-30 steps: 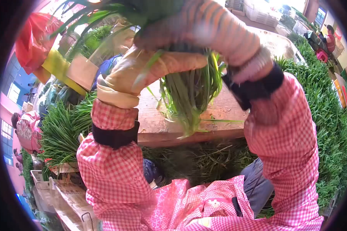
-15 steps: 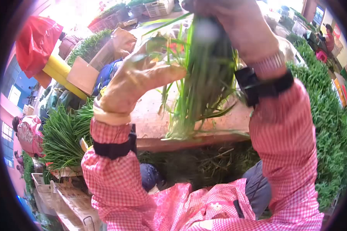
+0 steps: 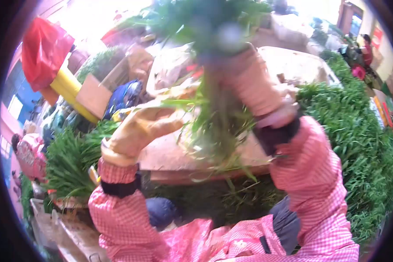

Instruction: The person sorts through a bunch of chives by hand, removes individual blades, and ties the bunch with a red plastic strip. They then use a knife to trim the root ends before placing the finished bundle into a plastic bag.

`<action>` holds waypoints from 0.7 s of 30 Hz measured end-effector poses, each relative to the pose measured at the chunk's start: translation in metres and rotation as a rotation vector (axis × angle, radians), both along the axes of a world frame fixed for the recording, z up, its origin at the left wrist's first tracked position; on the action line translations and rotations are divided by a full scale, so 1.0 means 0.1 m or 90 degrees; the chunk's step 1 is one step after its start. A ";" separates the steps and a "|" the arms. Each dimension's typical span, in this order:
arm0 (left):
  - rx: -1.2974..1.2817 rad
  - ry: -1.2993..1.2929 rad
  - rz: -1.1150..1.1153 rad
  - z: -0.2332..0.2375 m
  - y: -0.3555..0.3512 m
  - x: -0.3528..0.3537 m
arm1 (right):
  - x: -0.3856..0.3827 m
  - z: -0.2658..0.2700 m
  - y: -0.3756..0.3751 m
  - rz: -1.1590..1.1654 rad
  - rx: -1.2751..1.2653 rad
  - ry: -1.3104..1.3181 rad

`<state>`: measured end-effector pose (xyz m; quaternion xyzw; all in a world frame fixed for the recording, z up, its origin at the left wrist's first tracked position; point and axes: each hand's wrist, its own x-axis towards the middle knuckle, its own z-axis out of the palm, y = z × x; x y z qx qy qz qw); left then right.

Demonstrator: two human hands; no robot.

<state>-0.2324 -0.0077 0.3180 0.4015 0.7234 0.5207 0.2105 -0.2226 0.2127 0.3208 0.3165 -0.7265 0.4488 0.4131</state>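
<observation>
A bunch of leafy greens (image 3: 214, 118) is held upright over the wooden board (image 3: 170, 159), its leafy top blurred near the camera. My right hand (image 3: 249, 81) is wrapped round it from the right, with the fingers partly lost in the blur. On the left, my gloved left hand (image 3: 146, 129) has thumb and fingers apart, and they reach to the side of the stalks. Loose leaves and stems hang down from the bunch over the board's front edge.
To the right lies a wide bank of greens (image 3: 345, 144). More long-leaved greens (image 3: 70, 161) stand at the left, above some crates (image 3: 70, 231). Behind are a white tub (image 3: 292, 61), a cardboard box (image 3: 96, 94) and a red bag (image 3: 43, 50). Other people are farther off.
The leafy top of the bunch has come into view at the top. My right hand has moved lower and toward the middle; my left hand has dropped slightly and stays apart-fingered.
</observation>
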 end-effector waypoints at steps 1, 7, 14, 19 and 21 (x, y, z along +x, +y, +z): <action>-0.025 -0.048 0.041 0.06 0.00 0.06 | 0.09 0.07 -0.01 -0.073 0.056 -0.142; -0.042 -0.069 0.048 0.15 -0.12 0.27 | 0.28 0.24 -0.12 -0.159 0.065 -0.317; -0.118 0.005 0.052 0.43 -0.04 0.62 | 0.38 0.10 -0.09 -0.009 -0.110 -0.110; -0.062 0.217 -0.035 0.50 0.00 0.77 | 0.70 0.29 0.14 -0.031 -0.178 -0.139; -0.158 0.342 0.027 0.55 0.06 0.88 | 0.75 0.29 0.04 0.077 -0.090 -0.118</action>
